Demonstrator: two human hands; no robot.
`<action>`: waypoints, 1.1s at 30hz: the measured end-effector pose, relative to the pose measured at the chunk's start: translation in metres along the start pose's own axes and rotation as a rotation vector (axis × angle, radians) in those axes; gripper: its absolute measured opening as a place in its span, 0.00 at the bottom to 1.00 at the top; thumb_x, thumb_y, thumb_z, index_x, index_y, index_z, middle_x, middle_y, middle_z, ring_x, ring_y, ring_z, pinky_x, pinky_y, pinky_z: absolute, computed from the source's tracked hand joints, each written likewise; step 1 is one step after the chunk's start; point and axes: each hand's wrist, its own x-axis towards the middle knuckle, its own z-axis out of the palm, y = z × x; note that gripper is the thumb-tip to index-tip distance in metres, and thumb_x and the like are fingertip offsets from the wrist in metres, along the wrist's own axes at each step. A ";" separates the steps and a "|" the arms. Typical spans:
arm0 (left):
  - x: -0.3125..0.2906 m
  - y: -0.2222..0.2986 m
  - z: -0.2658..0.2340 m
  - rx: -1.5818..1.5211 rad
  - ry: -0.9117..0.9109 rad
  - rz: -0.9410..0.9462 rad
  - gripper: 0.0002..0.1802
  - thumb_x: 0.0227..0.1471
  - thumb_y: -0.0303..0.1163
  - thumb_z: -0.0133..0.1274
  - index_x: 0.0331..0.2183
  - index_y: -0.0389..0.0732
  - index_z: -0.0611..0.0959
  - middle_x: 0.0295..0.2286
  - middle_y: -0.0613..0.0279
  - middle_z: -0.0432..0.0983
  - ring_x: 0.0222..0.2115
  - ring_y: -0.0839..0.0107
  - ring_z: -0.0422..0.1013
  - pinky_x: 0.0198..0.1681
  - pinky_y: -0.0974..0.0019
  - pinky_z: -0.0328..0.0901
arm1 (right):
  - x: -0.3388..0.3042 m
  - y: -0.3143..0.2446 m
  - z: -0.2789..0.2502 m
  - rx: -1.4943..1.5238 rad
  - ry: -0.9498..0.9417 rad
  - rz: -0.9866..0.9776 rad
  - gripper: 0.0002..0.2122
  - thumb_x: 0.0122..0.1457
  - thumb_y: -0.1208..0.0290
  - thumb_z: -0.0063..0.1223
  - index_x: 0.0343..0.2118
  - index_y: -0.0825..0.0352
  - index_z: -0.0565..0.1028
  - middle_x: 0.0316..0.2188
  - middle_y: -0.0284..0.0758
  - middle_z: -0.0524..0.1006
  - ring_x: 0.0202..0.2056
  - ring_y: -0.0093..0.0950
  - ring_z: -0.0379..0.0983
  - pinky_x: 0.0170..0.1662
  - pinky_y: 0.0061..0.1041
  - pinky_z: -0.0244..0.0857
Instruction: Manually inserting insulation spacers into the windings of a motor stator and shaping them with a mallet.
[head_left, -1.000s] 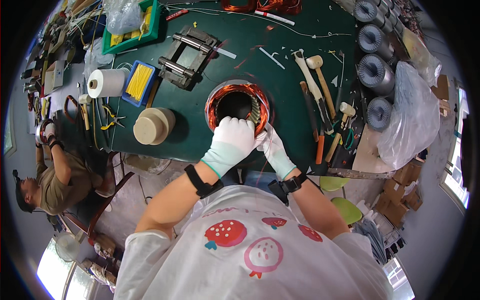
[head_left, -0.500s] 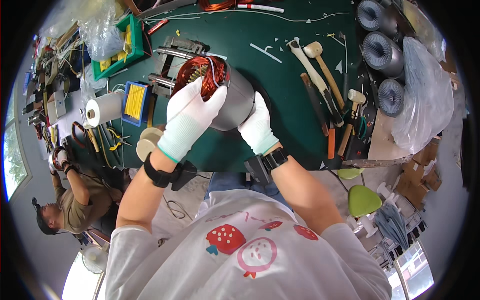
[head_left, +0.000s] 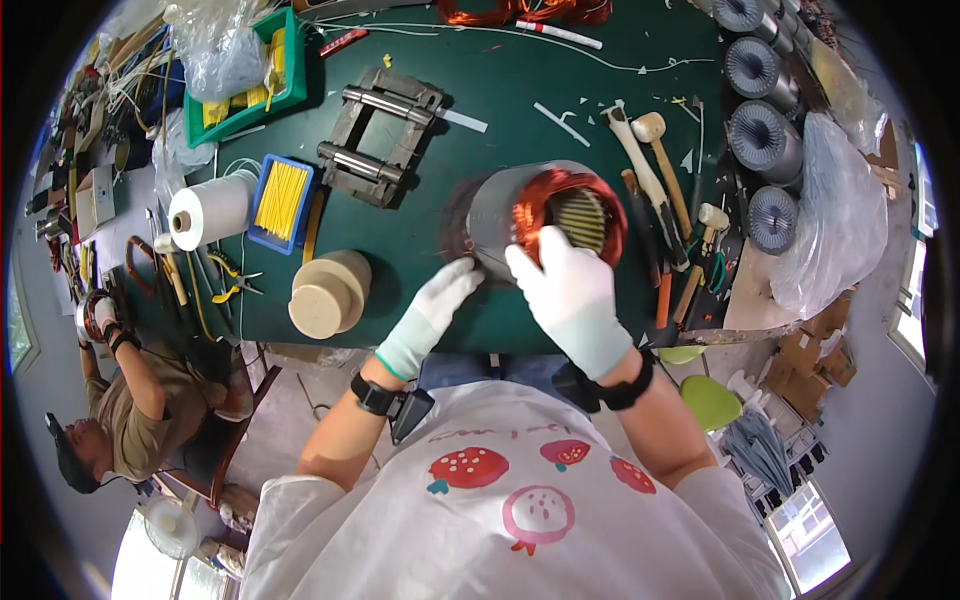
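Observation:
A motor stator (head_left: 493,218), a grey cylinder with copper windings, is tilted over the green table in front of me. Its near winding end faces right and shows yellowish slot strips inside; the far left end is blurred by motion. My right hand (head_left: 575,300), in a white glove, grips the copper coil edge at the right end. At the lower left end, the gloved fingers of my left hand (head_left: 437,308) press against the stator. To its upper left stands a metal roller stand (head_left: 360,162) with two shiny bars and nothing on it.
A beige stepped block (head_left: 330,293), a blue tray (head_left: 270,245) of yellow strips, a white thread spool (head_left: 212,212) and pliers (head_left: 240,282) lie left. Mallets (head_left: 660,165) lie right, beside grey stator cores (head_left: 757,130). A co-worker (head_left: 150,400) sits at the far left.
The stator has swung away from the roller stand to the right, and its visible winding end now faces right instead of left. Both my hands have moved right; my right hand now grips the coil.

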 end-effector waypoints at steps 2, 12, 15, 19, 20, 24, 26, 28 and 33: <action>-0.019 -0.012 0.000 0.188 0.065 -0.091 0.26 0.69 0.40 0.48 0.59 0.31 0.74 0.50 0.56 0.78 0.52 0.68 0.73 0.58 0.67 0.64 | -0.005 -0.014 0.028 0.105 -0.087 0.223 0.12 0.58 0.62 0.62 0.28 0.61 0.71 0.19 0.35 0.75 0.22 0.34 0.76 0.28 0.35 0.69; -0.030 0.071 0.007 0.924 0.135 0.189 0.18 0.63 0.32 0.49 0.51 0.35 0.80 0.42 0.45 0.81 0.45 0.51 0.78 0.50 0.56 0.70 | -0.024 -0.019 0.003 0.146 -0.191 0.091 0.10 0.62 0.63 0.56 0.39 0.64 0.77 0.27 0.38 0.79 0.32 0.41 0.77 0.40 0.42 0.68; -0.015 0.101 0.012 1.107 0.281 0.362 0.17 0.60 0.31 0.52 0.49 0.35 0.82 0.43 0.44 0.81 0.45 0.47 0.77 0.50 0.52 0.70 | -0.051 -0.007 -0.027 0.494 0.086 -0.008 0.11 0.59 0.74 0.57 0.46 0.65 0.79 0.30 0.35 0.81 0.32 0.38 0.77 0.40 0.37 0.69; 0.014 0.132 0.032 1.099 0.434 0.551 0.22 0.57 0.33 0.57 0.52 0.37 0.79 0.46 0.48 0.80 0.47 0.49 0.76 0.53 0.53 0.69 | -0.098 0.012 -0.038 0.608 0.032 0.298 0.09 0.61 0.75 0.55 0.42 0.68 0.81 0.30 0.40 0.83 0.30 0.37 0.79 0.38 0.35 0.69; 0.024 0.141 0.041 1.104 0.423 0.554 0.24 0.56 0.34 0.59 0.54 0.38 0.78 0.45 0.49 0.80 0.47 0.49 0.76 0.52 0.53 0.70 | -0.106 0.020 -0.037 0.625 0.002 0.325 0.09 0.62 0.75 0.54 0.43 0.68 0.81 0.29 0.40 0.83 0.29 0.37 0.79 0.36 0.34 0.70; 0.068 0.155 0.057 1.734 0.286 0.417 0.23 0.54 0.36 0.60 0.51 0.46 0.77 0.34 0.58 0.76 0.39 0.58 0.76 0.40 0.53 0.71 | -0.129 0.034 -0.028 0.694 -0.026 0.389 0.09 0.63 0.75 0.53 0.43 0.69 0.81 0.30 0.41 0.83 0.29 0.39 0.80 0.36 0.34 0.71; 0.077 0.157 0.054 1.921 0.196 0.462 0.18 0.56 0.34 0.57 0.49 0.47 0.77 0.32 0.63 0.77 0.35 0.62 0.78 0.36 0.57 0.73 | -0.135 0.041 -0.028 0.705 -0.025 0.391 0.09 0.63 0.75 0.52 0.43 0.70 0.81 0.30 0.42 0.83 0.30 0.39 0.80 0.36 0.34 0.72; 0.078 0.157 0.049 2.040 0.151 0.603 0.19 0.56 0.32 0.54 0.50 0.46 0.75 0.28 0.66 0.77 0.30 0.66 0.78 0.32 0.61 0.73 | -0.142 0.046 -0.029 0.769 -0.069 0.510 0.09 0.64 0.74 0.52 0.43 0.69 0.81 0.31 0.43 0.83 0.31 0.39 0.81 0.38 0.34 0.73; 0.083 0.178 0.039 2.079 -0.128 0.607 0.25 0.57 0.31 0.53 0.57 0.46 0.73 0.29 0.61 0.78 0.30 0.62 0.78 0.33 0.58 0.73 | -0.164 0.058 -0.017 0.744 -0.106 0.580 0.10 0.64 0.74 0.52 0.43 0.68 0.81 0.31 0.44 0.83 0.31 0.39 0.81 0.36 0.33 0.73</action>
